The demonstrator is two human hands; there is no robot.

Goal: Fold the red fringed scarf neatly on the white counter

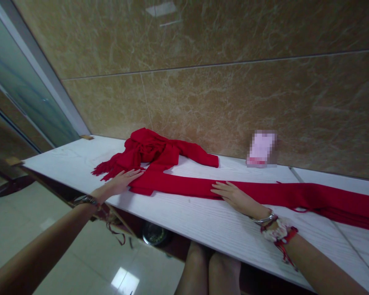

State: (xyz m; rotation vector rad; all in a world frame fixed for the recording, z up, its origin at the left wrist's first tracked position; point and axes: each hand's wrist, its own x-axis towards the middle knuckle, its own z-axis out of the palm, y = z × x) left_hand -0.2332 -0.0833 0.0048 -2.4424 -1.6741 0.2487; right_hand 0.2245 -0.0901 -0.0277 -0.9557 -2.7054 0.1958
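Observation:
A long red cloth strip (190, 186) lies flat along the white table (184, 211), running out past the right edge of the view. Near its left end my left hand (124, 180) rests with fingers stretched out, touching the cloth's edge. My right hand (233, 196) lies palm down on the middle of the strip, its fingers spread. Behind my left hand sits a crumpled red scarf (147, 147) with a fringe at its left and one folded end reaching right. Neither hand grips anything.
A pink and white object (261, 148), blurred out, leans by the marbled wall (203, 94). A glass panel (27, 73) stands at the left. Beneath the table's front edge are a round dark object (155, 234) and the person's knees. Seams cross the tabletop at the right.

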